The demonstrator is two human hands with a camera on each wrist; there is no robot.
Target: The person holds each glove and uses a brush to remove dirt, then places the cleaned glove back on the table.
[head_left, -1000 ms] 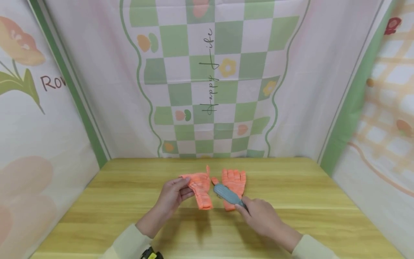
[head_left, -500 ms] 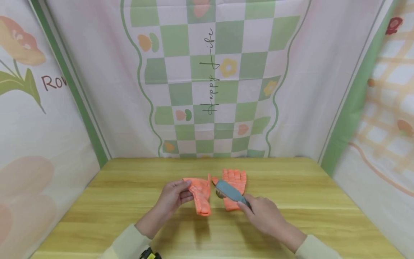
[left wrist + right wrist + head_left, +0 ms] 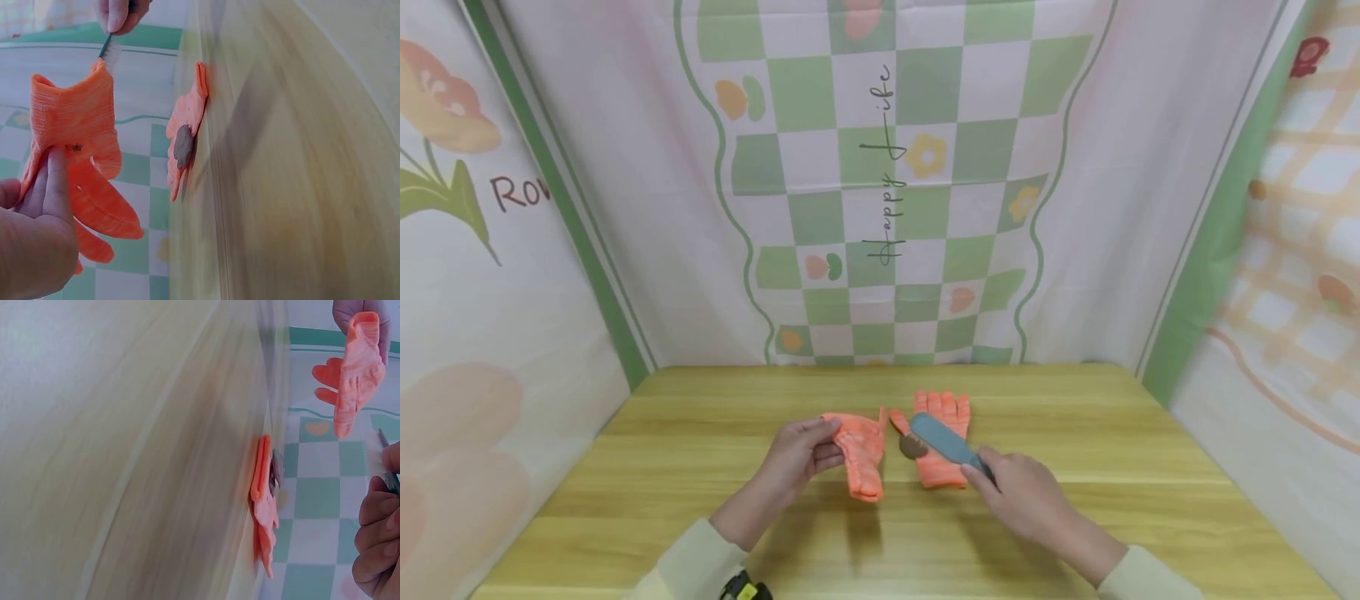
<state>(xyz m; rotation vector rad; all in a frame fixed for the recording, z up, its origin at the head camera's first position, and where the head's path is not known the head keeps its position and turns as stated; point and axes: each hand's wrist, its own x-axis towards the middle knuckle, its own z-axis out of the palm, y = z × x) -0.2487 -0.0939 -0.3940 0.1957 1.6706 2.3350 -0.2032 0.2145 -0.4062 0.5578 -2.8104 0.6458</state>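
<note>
Head view: left grip (image 3: 797, 454) pinching raised glove (image 3: 861, 454); right grip (image 3: 1024, 493) grasping brush (image 3: 946, 440), partly hiding flat glove (image 3: 940, 473), brown lump (image 3: 912, 447) at edge.

A wood-grain tabletop (image 3: 715, 442) is enclosed on three sides in a small draped booth: by a green-checked back curtain (image 3: 925, 208) (lettered "Happy Life"), a flower-print left curtain (image 3: 490, 308) and an orange-plaid right curtain (image 3: 1285, 333). The wider premises cannot be identified.

an orange glove (image 3: 938, 470) is borne by a wood-grained table (image 3: 1037, 408); it is laid flat, fingers pointed toward the far edge. whether the wood is touched by the brown lump (image 3: 913, 447) at the glove's thumb side cannot be told.
</note>
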